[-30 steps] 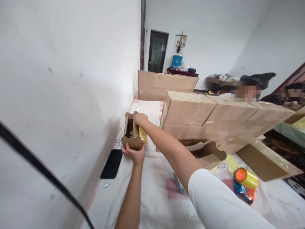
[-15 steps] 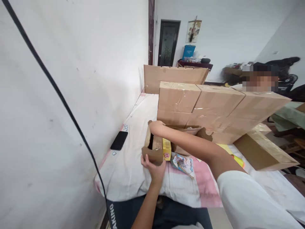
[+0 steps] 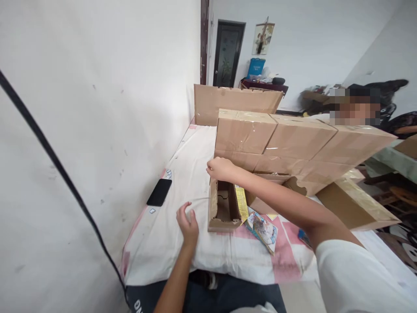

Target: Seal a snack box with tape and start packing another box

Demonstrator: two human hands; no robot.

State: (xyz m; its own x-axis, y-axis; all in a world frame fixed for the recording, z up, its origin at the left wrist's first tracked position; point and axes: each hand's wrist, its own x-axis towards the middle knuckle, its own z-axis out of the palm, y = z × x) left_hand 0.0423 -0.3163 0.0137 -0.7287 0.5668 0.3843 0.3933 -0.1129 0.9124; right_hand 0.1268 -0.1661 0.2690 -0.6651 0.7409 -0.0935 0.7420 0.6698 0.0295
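A small open cardboard box (image 3: 224,226) sits on the bed sheet, its opening facing me and its inside bare apart from a thin dark curved line. My right hand (image 3: 219,168) is at the box's far end, fingers curled closed; whatever they hold is hidden. To the left of the box, my left hand (image 3: 188,224) hovers over the sheet with fingers apart and nothing in it. Against the box's right side stands a yellow carton (image 3: 241,203). Beside that lies a colourful printed packet (image 3: 264,230), and another open carton is partly covered by my right forearm.
Taped cardboard boxes (image 3: 244,132) are stacked behind. A larger open box (image 3: 355,204) lies at the right. A black phone (image 3: 159,192) rests on the sheet (image 3: 156,252) near the wall. A person is beyond the stack, and a black cable (image 3: 61,174) hangs at left.
My left hand has let go of the small box's near end and moved left. The near flap is now down, showing the inside. My right hand stays by the far end.
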